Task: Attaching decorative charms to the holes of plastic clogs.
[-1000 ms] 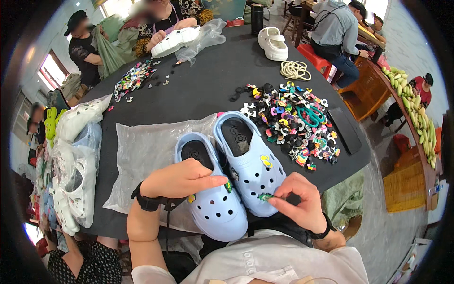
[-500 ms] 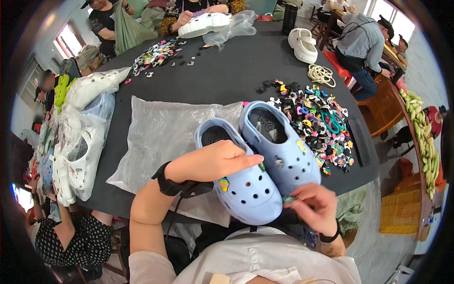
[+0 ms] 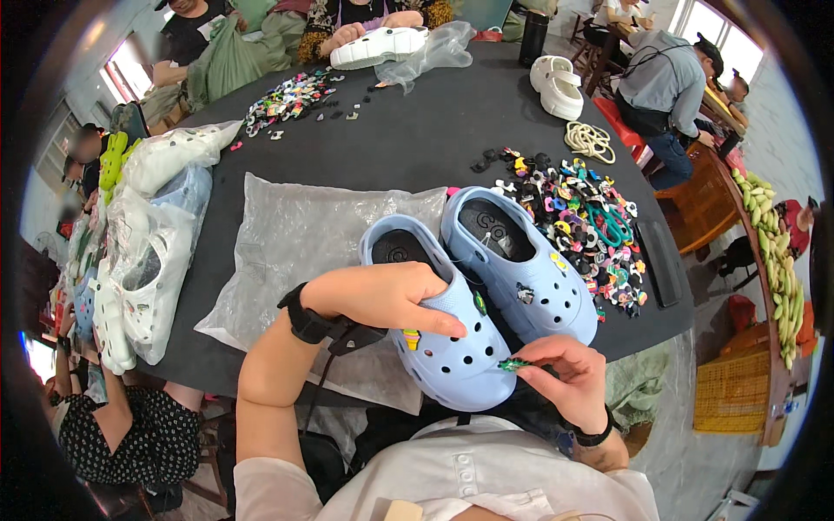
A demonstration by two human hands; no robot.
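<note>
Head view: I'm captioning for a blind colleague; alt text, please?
Right hand pinching a green shoe charm by the toe of a light-blue clog, left hand across that clog. The matching clog sits to its right, beside a heap of colourful charms on a black table.

Left of the hands [image 3: 378, 300], bagged white clogs [image 3: 161, 300] lie on the bench [image 3: 408, 130]. Beyond the hands, a person across the bench touches another white clog [image 3: 375, 49]. Farther right stand a black cylinder [image 3: 533, 38] and cream clogs [image 3: 562, 97], with pale coiled cord [image 3: 599, 151] nearer the hands.
</note>
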